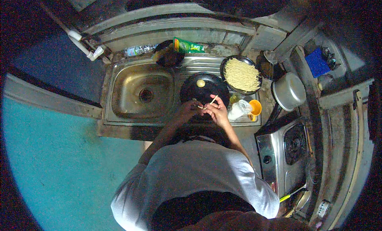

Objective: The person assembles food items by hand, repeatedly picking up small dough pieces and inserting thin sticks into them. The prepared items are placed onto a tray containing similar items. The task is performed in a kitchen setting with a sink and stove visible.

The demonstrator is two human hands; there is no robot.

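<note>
Between my hands is a thin, pale dough strand [215, 99], held over the near side of a round black plate [191, 91]. My right hand [218, 113] pinches the strand, and one end sticks up past the fingers. My left hand [188, 111], in shadow, is closed at the strand's other end; its fingertips almost meet those of the right. On the plate, beyond my hands, lies a small ball of pale dough [200, 83]. To the right, a second black plate [227, 77] carries a heap of many similar strands laid side by side.
A steel sink basin [123, 95] lies left of the plate. Right of my hands are a white plastic bag [239, 110] and an orange cup [256, 107]. Farther right stand a metal pot [289, 91] and a gas stove [281, 155]. A green packet [189, 46] and plastic bottle [140, 50] line the back.
</note>
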